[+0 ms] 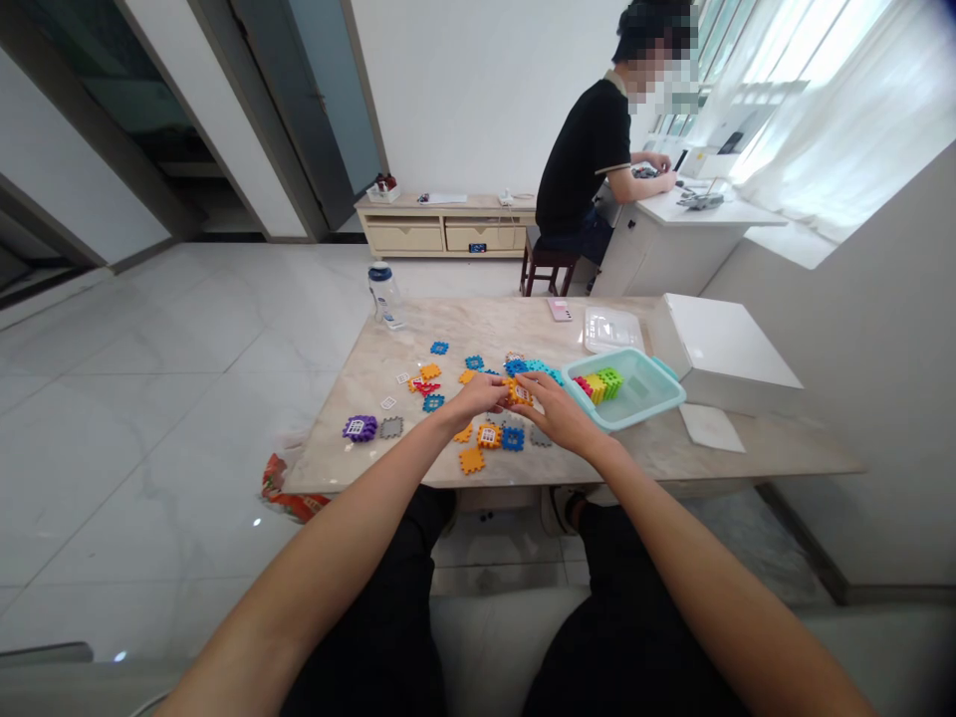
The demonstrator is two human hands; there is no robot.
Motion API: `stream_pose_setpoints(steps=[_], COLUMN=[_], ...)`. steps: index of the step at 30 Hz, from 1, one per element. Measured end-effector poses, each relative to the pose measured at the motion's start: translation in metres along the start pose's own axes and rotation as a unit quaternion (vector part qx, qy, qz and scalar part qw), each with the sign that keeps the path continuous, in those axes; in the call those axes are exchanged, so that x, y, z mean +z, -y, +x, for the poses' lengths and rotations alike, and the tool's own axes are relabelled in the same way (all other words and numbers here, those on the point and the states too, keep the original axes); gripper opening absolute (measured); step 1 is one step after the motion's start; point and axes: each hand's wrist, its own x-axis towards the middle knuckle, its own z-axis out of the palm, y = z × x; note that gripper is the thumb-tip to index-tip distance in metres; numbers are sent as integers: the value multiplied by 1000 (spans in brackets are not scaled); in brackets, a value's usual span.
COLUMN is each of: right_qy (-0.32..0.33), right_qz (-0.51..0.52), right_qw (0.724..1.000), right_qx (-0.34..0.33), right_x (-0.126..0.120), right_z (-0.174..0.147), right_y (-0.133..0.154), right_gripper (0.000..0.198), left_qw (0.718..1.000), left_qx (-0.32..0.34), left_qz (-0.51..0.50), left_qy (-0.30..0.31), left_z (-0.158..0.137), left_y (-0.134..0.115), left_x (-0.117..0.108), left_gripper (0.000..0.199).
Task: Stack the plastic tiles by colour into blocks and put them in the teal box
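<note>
Between my hands, above the middle of the table, is an orange interlocking building tile (521,392) with a white window-like insert. My left hand (485,394) grips its left side, and my right hand (549,400) closes on it from the right. Around them lie loose tiles: an orange one with a white insert (489,435), a blue one (513,439), a plain orange one (472,460) and several others. A purple stack (359,428) topped by a white insert sits at the left, beside a grey tile (391,427).
Right of my hands stands a light-teal bin (646,393) holding rows of red, yellow and green tiles. Behind it are a clear lid (612,329) and a white box (721,344). A water bottle (384,297) and a pink phone (560,310) stand farther back. Another person (587,149) sits at a desk.
</note>
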Motion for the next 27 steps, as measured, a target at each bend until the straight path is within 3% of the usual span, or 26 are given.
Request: stream_pose_setpoints(steps=[9, 18, 27], right_qy=[-30, -36, -110], right_qz=[17, -31, -30], right_qw=[999, 997, 983], right_qx=[31, 64, 142], right_x=[2, 0, 3], right_z=[-1, -1, 0], right_y=[-10, -15, -12], right_gripper=[44, 51, 58], left_qw=[998, 998, 996], left_qx=[-22, -36, -43], left_qz=[22, -13, -59], left_qy=[61, 50, 60], left_z=[-2, 3, 7], left_y=[6, 8, 10], left_x=[-4, -5, -4], left_gripper=[16, 24, 35])
